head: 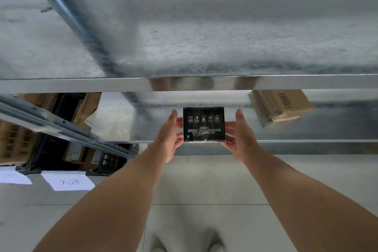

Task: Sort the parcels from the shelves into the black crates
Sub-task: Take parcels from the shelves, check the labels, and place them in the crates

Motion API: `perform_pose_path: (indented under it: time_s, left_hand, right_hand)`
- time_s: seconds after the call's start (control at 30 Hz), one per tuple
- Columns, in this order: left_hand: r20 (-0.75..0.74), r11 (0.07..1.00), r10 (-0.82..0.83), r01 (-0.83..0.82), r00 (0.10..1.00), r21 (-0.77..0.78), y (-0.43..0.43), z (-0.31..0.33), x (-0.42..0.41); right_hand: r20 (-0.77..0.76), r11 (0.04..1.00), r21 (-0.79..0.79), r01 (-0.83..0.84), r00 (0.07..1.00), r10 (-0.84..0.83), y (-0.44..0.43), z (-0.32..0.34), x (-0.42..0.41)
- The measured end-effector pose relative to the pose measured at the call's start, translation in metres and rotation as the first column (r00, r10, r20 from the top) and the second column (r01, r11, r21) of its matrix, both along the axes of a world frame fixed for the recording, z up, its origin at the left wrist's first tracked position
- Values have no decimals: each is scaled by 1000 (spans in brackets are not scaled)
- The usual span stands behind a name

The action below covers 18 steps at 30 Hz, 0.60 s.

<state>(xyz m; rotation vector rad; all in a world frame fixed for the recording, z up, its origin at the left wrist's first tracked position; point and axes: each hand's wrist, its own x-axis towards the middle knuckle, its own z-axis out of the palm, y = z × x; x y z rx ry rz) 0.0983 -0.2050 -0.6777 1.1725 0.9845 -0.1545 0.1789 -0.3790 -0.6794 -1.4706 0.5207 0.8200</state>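
Parcel: black parcel (204, 124), printed face towards the camera, at the front edge of the lower shelf (319, 129); resting or lifted, I cannot tell.
Left grip: left hand (168, 137) clasps the parcel's left side, thumb raised.
Right grip: right hand (241, 135) clasps its right side.
Shelf room: bare metal both sides; cardboard box (280, 104) well apart, right rear.
Overhead: upper shelf (204, 26) close above.
Crates: black crates (51, 149) on the floor (204, 182), lower left, holding cardboard parcels.

I can't read the small print on the black parcel (204, 124). The shelf beam (81, 85) hides the top of the cardboard box (282, 104).
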Motion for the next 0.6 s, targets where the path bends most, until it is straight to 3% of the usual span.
perform_pose_path:
  time_s: [0.4,0.6]
  left_hand:
    - [14,998,-10,10,1000,64,34,25,-48]
    - [32,1000,1,-1,999,4,42,50,-84]
  right_hand:
    - [8,977,-93,-190,981,191,35,19,-32]
    - [-30,986,-43,-163,986,162,56,33,-67]
